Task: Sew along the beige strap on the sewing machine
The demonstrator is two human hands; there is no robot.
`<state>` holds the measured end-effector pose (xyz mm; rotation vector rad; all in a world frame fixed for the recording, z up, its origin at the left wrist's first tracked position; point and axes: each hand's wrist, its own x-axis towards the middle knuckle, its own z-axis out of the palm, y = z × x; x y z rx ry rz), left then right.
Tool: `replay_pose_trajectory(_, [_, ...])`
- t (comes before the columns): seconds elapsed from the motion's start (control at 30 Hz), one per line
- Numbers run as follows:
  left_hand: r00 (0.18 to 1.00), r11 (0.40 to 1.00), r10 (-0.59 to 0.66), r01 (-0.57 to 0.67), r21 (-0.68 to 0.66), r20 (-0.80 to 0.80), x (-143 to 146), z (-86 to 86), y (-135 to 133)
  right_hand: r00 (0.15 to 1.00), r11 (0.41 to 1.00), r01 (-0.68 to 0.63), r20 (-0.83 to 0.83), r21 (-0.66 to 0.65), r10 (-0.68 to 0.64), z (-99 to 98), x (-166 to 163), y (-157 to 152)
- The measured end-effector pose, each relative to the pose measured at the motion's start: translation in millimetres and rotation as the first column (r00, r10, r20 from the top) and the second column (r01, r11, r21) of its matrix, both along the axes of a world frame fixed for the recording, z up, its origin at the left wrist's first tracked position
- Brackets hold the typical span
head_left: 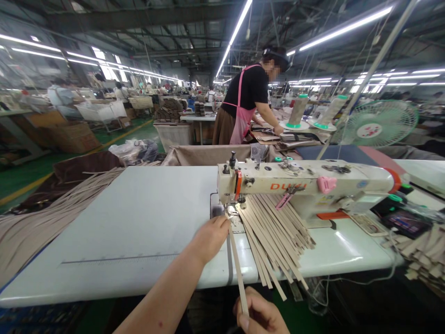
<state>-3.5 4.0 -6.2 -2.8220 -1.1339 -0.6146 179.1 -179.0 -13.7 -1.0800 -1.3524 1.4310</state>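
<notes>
A beige strip (238, 266) runs from the needle of the white sewing machine (306, 185) down off the table's front edge. My left hand (210, 239) rests on the table with its fingertips pressing the strip's far end beside the presser foot. My right hand (260, 315) pinches the strip's near end below the table edge. A fan of several more beige strips (274, 232) lies under the machine arm, just right of the held one.
The white table (139, 222) extends left, with a heap of sewn strips (41, 218) hanging off its far left. More strips (424, 255) are piled at right. A person in a pink apron (243, 102) works behind, near thread cones and a fan (378, 123).
</notes>
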Motion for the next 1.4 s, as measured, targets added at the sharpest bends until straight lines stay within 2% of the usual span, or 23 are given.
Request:
replay_pose_trajectory(0.17, [1.000, 1.000, 0.009, -0.009, -0.005, 0.013, 1, 3.5, -1, 0.990, 0.994, 0.097, 0.096, 0.058, -0.103, 7.4, -6, 1])
replay_pose_trajectory(0.33, [1.000, 1.000, 0.022, -0.022, -0.003, -0.002, 1, 3.7, -1, 0.982, 0.974, 0.185, -0.026, -0.132, -0.190, 19.1, -14, -1])
replay_pose_trajectory(0.4, [1.000, 1.000, 0.018, -0.018, -0.004, -0.013, 1, 2.9, 0, 0.977, 0.969, 0.200, -0.050, -0.145, -0.209, 23.8, -15, -3])
replay_pose_trajectory(0.67, [0.999, 1.000, 0.024, -0.024, -0.014, -0.025, 0, 2.0, 0, 0.991, 0.988, 0.129, -0.029, -0.085, -0.132, 29.4, -8, -15])
replay_pose_trajectory(1.0, [0.998, 1.000, -0.005, 0.006, 0.014, -0.063, -3, -8.2, 5, 0.996, 0.999, 0.053, -0.078, 0.008, -0.052, 1.8, 0, -13])
replay_pose_trajectory(1.1, [0.996, 1.000, -0.014, 0.015, 0.011, -0.087, -4, -11.1, 6, 0.997, 0.999, 0.045, -0.057, 0.017, -0.044, -1.3, 0, -13])
replay_pose_trajectory(1.23, [0.996, 0.999, -0.023, 0.025, 0.027, -0.091, -5, -9.4, 5, 0.998, 0.999, 0.043, -0.036, 0.020, -0.042, 4.7, -1, -12])
replay_pose_trajectory(1.4, [0.995, 0.998, -0.035, 0.040, 0.054, -0.099, -5, -5.4, 2, 0.995, 0.995, 0.096, -0.020, -0.036, -0.097, 17.4, -5, -13])
